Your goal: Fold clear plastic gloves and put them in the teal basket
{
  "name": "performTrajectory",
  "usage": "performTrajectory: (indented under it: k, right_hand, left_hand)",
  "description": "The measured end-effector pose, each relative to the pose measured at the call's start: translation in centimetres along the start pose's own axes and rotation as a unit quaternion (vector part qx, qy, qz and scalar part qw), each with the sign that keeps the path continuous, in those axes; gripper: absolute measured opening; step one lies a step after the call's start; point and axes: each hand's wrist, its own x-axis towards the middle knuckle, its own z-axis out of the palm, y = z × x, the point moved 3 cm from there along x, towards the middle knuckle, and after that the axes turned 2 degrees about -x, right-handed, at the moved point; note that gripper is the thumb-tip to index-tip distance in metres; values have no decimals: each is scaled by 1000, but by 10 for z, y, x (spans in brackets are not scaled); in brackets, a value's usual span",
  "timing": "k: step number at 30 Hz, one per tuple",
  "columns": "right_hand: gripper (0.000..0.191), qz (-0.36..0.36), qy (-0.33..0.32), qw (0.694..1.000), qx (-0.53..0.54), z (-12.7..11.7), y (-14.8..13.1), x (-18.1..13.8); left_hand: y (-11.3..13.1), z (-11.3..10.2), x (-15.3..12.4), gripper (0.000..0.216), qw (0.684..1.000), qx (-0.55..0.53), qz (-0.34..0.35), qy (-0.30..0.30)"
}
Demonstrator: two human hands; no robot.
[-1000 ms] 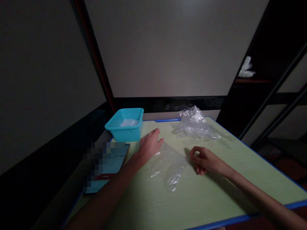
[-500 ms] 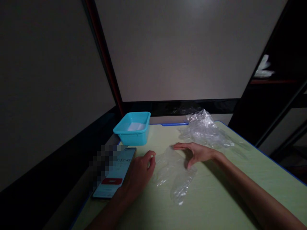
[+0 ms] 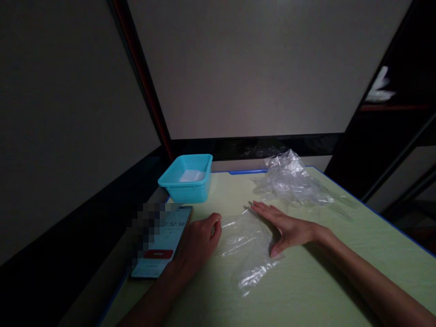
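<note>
A thin, clear plastic glove (image 3: 247, 240) lies crumpled on the pale green table between my hands. My left hand (image 3: 200, 236) is closed at its left edge, with thumb and fingertips pinched together on the film. My right hand (image 3: 288, 227) rests at the opposite edge, fingers stretched out and thumb spread apart, touching the plastic without gripping it. Farther back on the right is a loose pile of similar clear plastic gloves (image 3: 289, 179). The fingers of the near glove are hard to make out in the dim light.
A turquoise basket (image 3: 185, 193) with something white inside stands at the back left. A phone (image 3: 163, 250) showing a running timer lies left of my left hand. The table (image 3: 306, 290) has a blue edge, with a grey panel (image 3: 255, 81) behind it.
My right hand has flattened, its fingers and thumb stretching out, and the thumb has moved nearer to me. The glove's near part has shifted slightly left. My left hand stays about where it was.
</note>
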Motion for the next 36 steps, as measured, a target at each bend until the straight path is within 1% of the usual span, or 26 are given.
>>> performTrajectory:
  k: [4, 12, 15, 18, 20, 26, 30, 36]
  right_hand:
    - [107, -14, 5, 1000, -5, 2, -11, -1]
    - [111, 1, -4, 1000, 1, 3, 0, -1]
    - [113, 13, -10, 1000, -11, 4, 4, -2]
    - [113, 42, -18, 999, -26, 6, 7, -2]
    - [113, 57, -16, 998, -36, 7, 9, -2]
    - [114, 74, -7, 996, -43, 7, 8, -4]
    - [113, 62, -15, 997, -37, 7, 9, -3]
    - [113, 47, -18, 998, -27, 3, 8, -4]
  left_hand:
    - [1, -1, 0, 19, 1000, 7, 5, -3]
    - [2, 0, 1, 20, 1000, -11, 3, -10]
    - [5, -1, 3, 23, 999, -28, -27, -36]
    - [8, -2, 6, 26, 994, -36, -70, -76]
    - [9, -2, 6, 28, 991, -34, -85, -95]
    - [8, 2, 5, 34, 986, -25, -95, -133]
    - [8, 2, 5, 36, 985, -33, -97, -138]
    - [11, 1, 5, 35, 985, -16, -90, -149]
